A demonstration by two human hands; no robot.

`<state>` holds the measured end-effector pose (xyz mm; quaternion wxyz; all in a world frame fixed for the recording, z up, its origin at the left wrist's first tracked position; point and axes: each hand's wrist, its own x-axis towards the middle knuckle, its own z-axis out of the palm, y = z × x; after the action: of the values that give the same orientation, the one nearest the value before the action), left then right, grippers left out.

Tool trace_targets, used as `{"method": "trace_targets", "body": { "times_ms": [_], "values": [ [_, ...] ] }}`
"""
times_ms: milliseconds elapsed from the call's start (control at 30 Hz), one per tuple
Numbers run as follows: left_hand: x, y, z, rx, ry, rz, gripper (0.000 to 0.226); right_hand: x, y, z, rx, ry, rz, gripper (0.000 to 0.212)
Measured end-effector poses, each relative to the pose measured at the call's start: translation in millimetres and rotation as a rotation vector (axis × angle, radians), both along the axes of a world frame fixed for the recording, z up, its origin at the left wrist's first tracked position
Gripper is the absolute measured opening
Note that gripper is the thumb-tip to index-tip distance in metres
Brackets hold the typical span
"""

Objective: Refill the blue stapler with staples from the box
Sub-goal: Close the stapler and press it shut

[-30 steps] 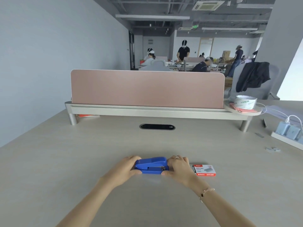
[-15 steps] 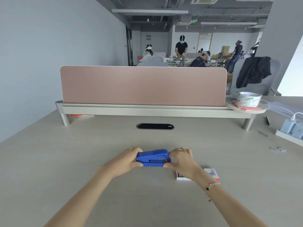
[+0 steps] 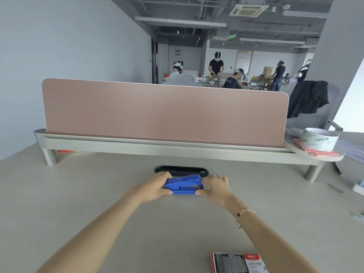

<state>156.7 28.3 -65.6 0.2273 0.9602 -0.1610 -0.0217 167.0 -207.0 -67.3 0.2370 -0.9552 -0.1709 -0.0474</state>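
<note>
Squarely between both hands (image 3: 155,189), a glossy wedge-shaped blue stapler (image 3: 184,184).

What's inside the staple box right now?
The staple box lies slid open on the desk, showing grey staple strips side by side. The red-and-white sleeve covers its right part, and the frame edge cuts off its bottom.

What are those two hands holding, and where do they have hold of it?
The blue stapler, gripped at both ends: left hand on one end, right hand on the other.
</note>
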Motion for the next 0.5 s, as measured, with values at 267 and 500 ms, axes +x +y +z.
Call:
{"method": "trace_targets", "body": {
  "times_ms": [267, 500],
  "values": [
    [41, -2, -5, -0.001, -0.070, -0.009, 0.029, 44, 0, -11, 0.073, 0.059, -0.047, 0.020],
    [55, 4, -10, -0.010, -0.094, 0.008, 0.031, 60, 2, -19, 0.142, 0.058, -0.042, 0.013]
  ]
}}
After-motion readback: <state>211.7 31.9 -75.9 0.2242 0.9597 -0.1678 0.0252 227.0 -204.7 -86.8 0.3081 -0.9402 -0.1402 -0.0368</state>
